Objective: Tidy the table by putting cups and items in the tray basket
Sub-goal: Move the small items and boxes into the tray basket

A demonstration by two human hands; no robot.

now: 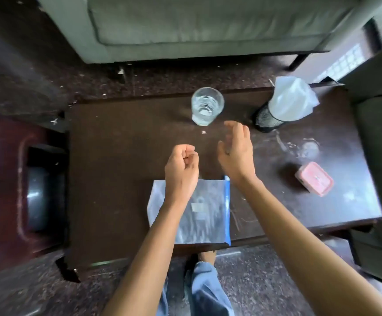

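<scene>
A clear drinking glass [207, 105] stands upright near the far edge of the dark wooden table [121, 169]. My right hand [236, 151] hovers open just in front and to the right of it, fingers apart, not touching it. My left hand [182, 165] is curled into a loose fist with nothing visible in it, above the table's middle. A clear plastic zip pouch with a blue edge [201, 208] lies flat at the near edge, partly under my left forearm. A small pink lidded box [314, 179] sits at the right.
A black mesh bin lined with a white plastic bag [283, 106] stands at the far right of the table. A grey sofa [208, 23] is beyond it and another seat [381, 156] is at the right. A dark red stool [21, 185] is on the left.
</scene>
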